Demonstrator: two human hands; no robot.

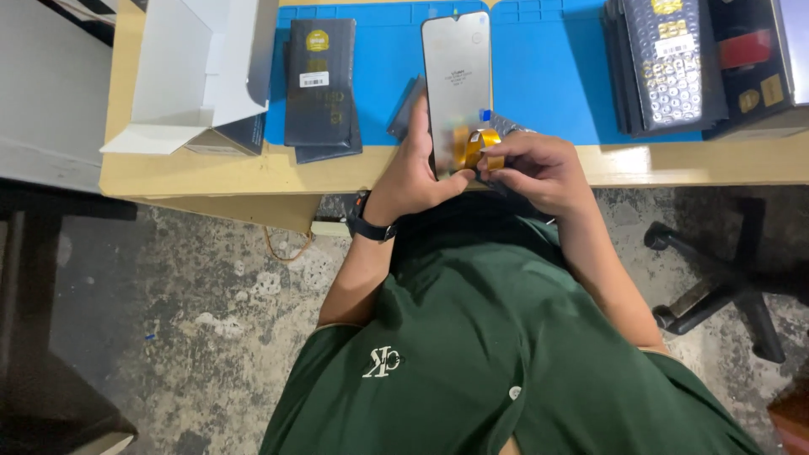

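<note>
Left hand [413, 173] grips the phone screen [457, 80] by its lower edge, fingers wrapped around it, holding it upright over the blue mat [548, 76] at the worktop [253, 173] edge. Right hand [535, 168] pinches the orange ribbon cable [476, 145] at the screen's bottom, fingers closed tight on it.

**Counter and its contents**

Counter [211, 173]: tan wooden top, front edge bare. Blue work mat [548, 76]: lies flat across the middle, reaching toward the front edge. Open white cardboard box [198, 72]: at the left, lid flaps raised, partly over a dark box. Black flat packages [318, 84]: stacked on the mat's left edge, yellow round sticker on top. Bubble-wrapped dark packages [670, 63]: stacked on the mat's right side. Black boxes [754, 59]: far right, just beside that stack.
</note>
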